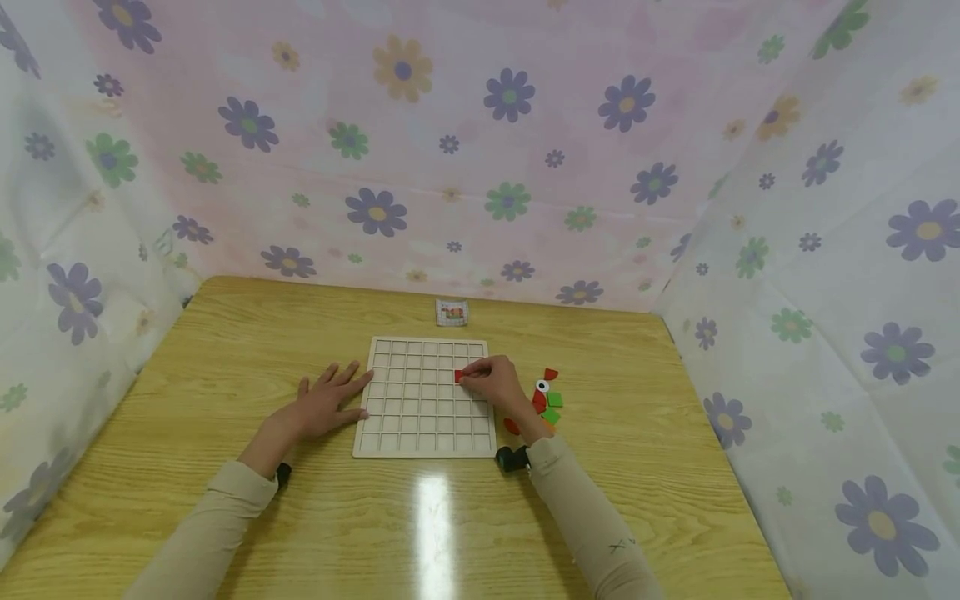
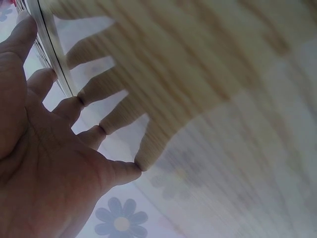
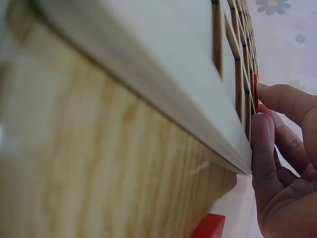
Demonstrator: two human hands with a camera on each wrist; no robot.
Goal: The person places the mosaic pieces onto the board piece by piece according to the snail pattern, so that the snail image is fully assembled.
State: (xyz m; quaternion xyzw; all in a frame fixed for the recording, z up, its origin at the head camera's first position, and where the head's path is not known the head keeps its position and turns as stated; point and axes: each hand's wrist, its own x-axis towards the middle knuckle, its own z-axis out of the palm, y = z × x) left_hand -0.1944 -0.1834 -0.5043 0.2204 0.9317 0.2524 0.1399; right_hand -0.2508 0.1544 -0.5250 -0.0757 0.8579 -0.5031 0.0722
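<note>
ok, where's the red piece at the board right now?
In the head view, the red piece is at the right hand's fingertips, on the far right part of the grid board.

The tile (image 1: 458,377) is red, the board (image 1: 424,451) cream, the curtain (image 1: 442,179) flowered.

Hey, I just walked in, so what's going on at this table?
A person is working at a grid board on the table. Their right hand holds a red piece by the fingertips at the board's right part; whether it is fully seated is unclear. The left hand, fingers spread, touches the board's left edge. More coloured pieces lie right of the board, and a small picture card lies beyond it.
</note>
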